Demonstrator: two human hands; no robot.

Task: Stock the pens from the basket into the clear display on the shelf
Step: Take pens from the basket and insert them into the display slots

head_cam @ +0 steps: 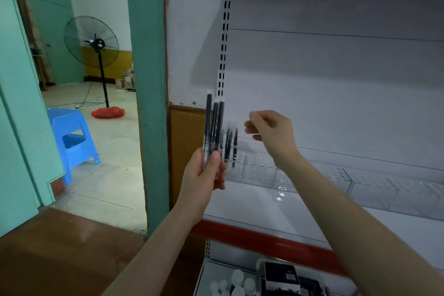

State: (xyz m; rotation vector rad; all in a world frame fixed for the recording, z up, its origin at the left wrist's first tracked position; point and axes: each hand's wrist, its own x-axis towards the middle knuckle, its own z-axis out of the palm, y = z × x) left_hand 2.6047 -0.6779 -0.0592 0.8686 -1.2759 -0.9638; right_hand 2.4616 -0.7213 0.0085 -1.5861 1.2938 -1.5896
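Observation:
My left hand (204, 173) grips a bundle of black pens (213, 125) upright in front of the shelf's left end. A few black pens (230, 144) stand in the left end of the clear display (259, 170), which runs along the white shelf (252, 204). My right hand (271, 132) hovers above the display, just right of those standing pens, fingers loosely curled. Nothing shows in its fingers. The basket (288, 276) sits on the lower shelf at the bottom edge, dark items inside it.
A slotted white upright (223, 38) rises behind the held pens. The shelf has a red front strip (264, 240). White bottles (230, 283) stand beside the basket. To the left are a teal doorframe (146, 79), a blue stool (72, 137), a standing fan (93, 41) and a brown counter (60, 255).

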